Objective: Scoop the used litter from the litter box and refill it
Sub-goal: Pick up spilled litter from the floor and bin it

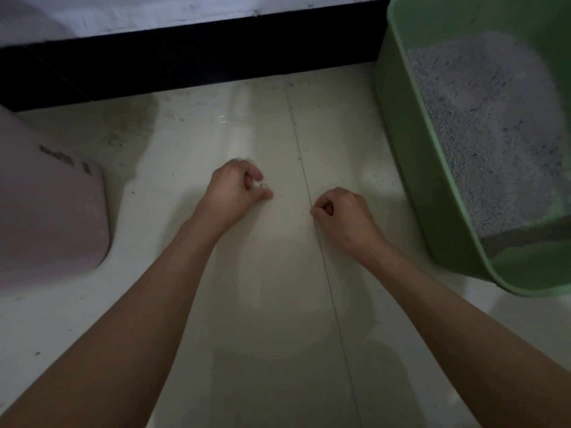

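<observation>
Two bare forearms extended forward from the lower corners, converging toward the centre. Left hand [236, 182] knuckles-up, fingers curled inward, thumb stretched out to the right with its tip low; a few small grey granules [263, 185] seen between thumb and curled fingers. Right hand [340, 211] knuckles-up, fingers curled into a loose fist, thumb tucked against the forefinger. Hands apart, at nearly equal reach, wrists straight.

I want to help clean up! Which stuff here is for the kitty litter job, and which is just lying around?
For the job:
green litter box
grey litter inside it
spilled grains by the left hand
right hand, fingers curled

Just lying around:
pink thing on the floor
black skirting
</observation>
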### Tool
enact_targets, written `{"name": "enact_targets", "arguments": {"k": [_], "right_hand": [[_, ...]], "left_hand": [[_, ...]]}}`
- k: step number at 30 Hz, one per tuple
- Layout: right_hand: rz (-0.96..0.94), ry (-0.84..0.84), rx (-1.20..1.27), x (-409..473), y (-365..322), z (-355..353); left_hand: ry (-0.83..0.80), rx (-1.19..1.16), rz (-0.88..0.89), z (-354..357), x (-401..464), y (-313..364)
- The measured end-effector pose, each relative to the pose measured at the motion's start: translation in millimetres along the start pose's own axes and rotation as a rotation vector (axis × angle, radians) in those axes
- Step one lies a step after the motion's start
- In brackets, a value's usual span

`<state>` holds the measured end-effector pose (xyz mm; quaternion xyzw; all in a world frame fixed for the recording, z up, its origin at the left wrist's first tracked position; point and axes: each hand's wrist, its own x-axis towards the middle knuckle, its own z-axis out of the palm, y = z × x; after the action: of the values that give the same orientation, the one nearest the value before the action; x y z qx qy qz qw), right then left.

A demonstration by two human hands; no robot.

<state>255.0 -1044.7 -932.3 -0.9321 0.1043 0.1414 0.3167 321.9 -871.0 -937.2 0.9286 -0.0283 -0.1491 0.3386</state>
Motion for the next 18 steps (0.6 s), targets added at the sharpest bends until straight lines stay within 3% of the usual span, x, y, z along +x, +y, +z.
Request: {"name": "enact_targets", "arguments": {"k": [3,5,9,13,15,18], "right_hand": [[-0.007,-0.014,0.013,-0.8,1.8,-1.4],[0.064,0.029,0.18,-1.8,1.7,-5.2],[0.304,0.053,0.809,-4.1,2.3,-16.4],[0.418,0.049,1.36,-6.4,4.8,-27.6],[0.442,0.047,1.512,-7.4,6.3,-30.4],[0.453,0.065,1.579,-9.5,8.9,-29.2]], "left_hand": [[0.057,0.02,0.022,5.3,-1.1,3.4],[0.075,0.041,0.03,6.9,-1.3,5.6],[0.049,0.108,0.031,9.3,0.3,6.2],[0.008,0.149,0.093,13.8,4.2,12.0],[0.052,0.047,0.099,14.9,8.8,20.8],[0.144,-0.413,-0.099,13.8,18.6,40.9]]}}
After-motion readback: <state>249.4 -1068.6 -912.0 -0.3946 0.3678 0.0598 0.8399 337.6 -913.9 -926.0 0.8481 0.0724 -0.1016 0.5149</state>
